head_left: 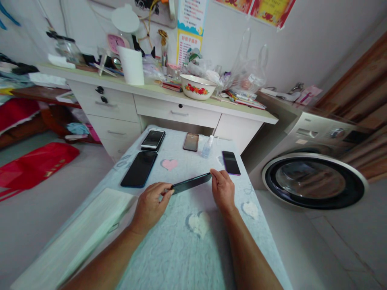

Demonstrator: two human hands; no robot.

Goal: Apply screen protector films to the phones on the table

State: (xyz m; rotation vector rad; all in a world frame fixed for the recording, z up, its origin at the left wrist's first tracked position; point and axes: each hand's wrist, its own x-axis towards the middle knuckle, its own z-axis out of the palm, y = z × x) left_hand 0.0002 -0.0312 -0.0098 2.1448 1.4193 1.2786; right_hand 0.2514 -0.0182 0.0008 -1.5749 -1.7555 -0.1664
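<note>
A dark phone (191,183) is held tilted above the cloth-covered table, its thin edge facing me. My left hand (154,203) pinches its left end, and my right hand (223,188) grips the right end between thumb and fingers. Behind my left hand lies a large black phone (139,169), with a white-framed phone (152,139) on top of another dark item farther back. A brownish phone or case (191,142) lies at the back middle beside a small clear spray bottle (207,147). Beyond my right hand is a phone with a purple edge (231,162).
A folded pale cloth (75,237) runs along the table's left side. Behind the table stands a desk with drawers (178,110), bearing a flowered bowl (198,88) and a white paper roll (131,66). A washing machine (311,161) is at the right.
</note>
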